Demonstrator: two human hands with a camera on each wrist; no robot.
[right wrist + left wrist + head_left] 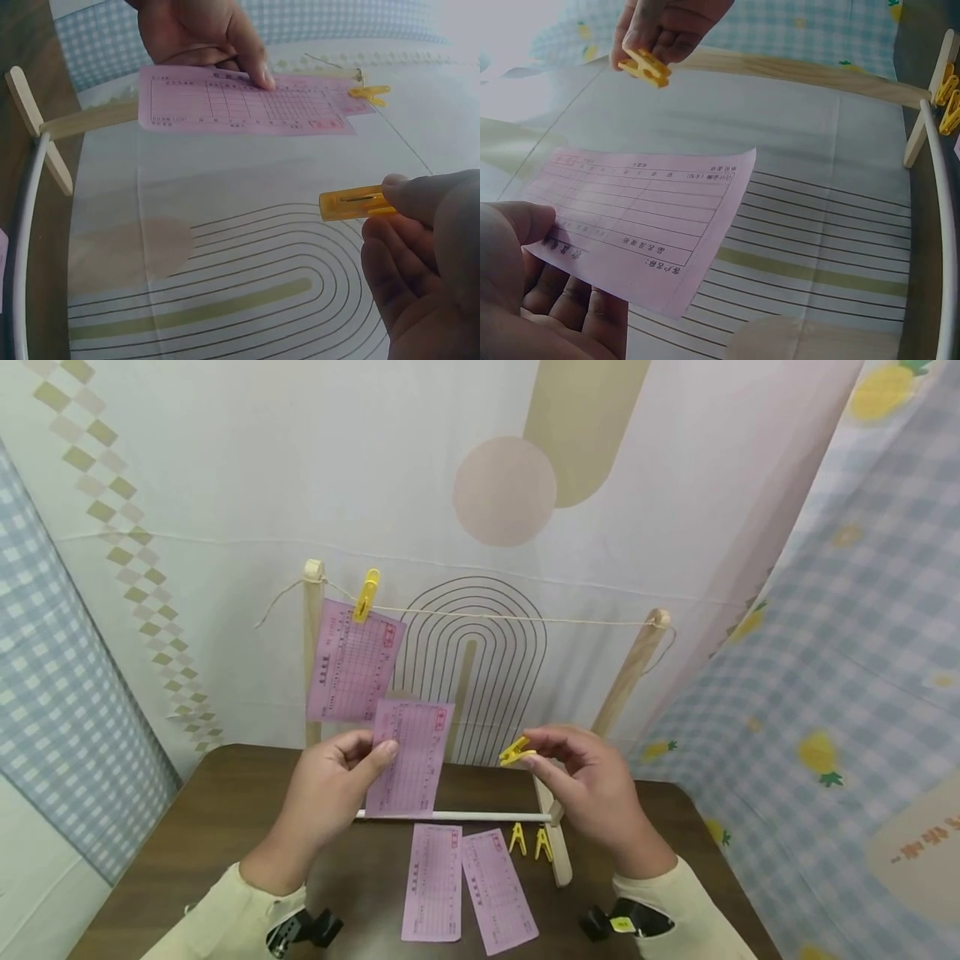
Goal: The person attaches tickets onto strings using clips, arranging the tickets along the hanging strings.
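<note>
A pink receipt slip [411,760] is pinched at its left edge between the thumb and fingers of my left hand [333,785]. My right hand [592,785] pinches a yellow clothespin [515,751] by its handle end, to the right of the slip and apart from it. In the right wrist view the clothespin [352,202] points away from the fingertips. Behind my left hand another pink slip [352,664] hangs from a string [480,615], held by a yellow clothespin [367,596]. The held slip overlaps its lower right corner in the head view.
Two pink slips [432,885] lie on the brown table [225,810]. Near them are two yellow clothespins [543,844], beside the right foot [558,856] of the wooden stand. A white rod [480,816] joins the stand's base; its right post [633,672] leans outward.
</note>
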